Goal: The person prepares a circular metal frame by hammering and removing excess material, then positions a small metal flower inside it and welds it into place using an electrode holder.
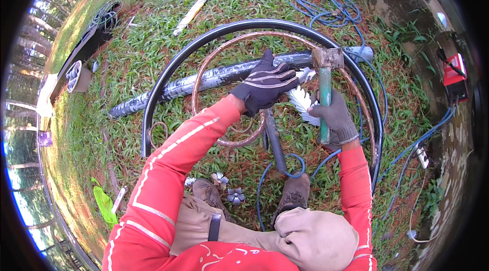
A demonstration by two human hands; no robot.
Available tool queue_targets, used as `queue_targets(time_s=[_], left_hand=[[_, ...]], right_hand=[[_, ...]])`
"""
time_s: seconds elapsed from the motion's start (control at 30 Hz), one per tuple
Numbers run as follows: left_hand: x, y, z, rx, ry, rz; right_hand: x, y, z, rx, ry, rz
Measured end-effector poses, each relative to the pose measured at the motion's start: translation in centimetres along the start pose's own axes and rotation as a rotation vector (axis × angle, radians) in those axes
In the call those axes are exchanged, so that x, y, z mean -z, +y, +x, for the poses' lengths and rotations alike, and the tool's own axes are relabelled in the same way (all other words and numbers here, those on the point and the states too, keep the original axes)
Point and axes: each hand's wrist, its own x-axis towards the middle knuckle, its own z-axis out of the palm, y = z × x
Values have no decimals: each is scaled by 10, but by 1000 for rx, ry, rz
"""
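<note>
My right hand (336,118), in a grey glove, is closed round the green handle of a hammer (324,85). Its blocky, worn metal head points away from me, over the far end of a scuffed grey pipe (219,75). Gloved in black with pale stripes, my left hand (266,85) has its fingers stretched out and its thumb apart, over the pipe's near side. Silvery metal leaves (301,102) show between the two hands; whether my left fingers touch them I cannot tell. Around both hands curve a coppery scrolled metal bar (204,67) and a larger black arched bar (183,53).
Metal flowers (236,195) lie by my boots (294,189). Blue cable (323,3) coils at the far right and trails past my right arm. A red-and-black machine (455,76) stands by the wall. A bucket (79,77) sits on the left; a pale strip (191,15) lies beyond.
</note>
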Motion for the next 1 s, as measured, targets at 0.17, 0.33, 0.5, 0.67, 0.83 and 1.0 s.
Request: queue_targets(time_s=[0.17,0.33,0.5,0.67,0.83,1.0], left_hand=[[11,-15,-8,-79,-6,-111],[9,-33,-26,-104,22,-105],[27,-49,-41,383,-87,-150],[20,-83,-65,680,-94,-136],[-28,-102,-91,825,-206,-156],[-44,-106,-92,773,-202,-184]], right_hand=[[-6,-9,-2,-42,-102,96],[-16,-30,5,26,-47,103],[-21,-14,22,210,395,-121],[-23,-10,21,242,513,-1],[-39,-4,17,5,354,-270],[-59,5,21,63,340,-344]])
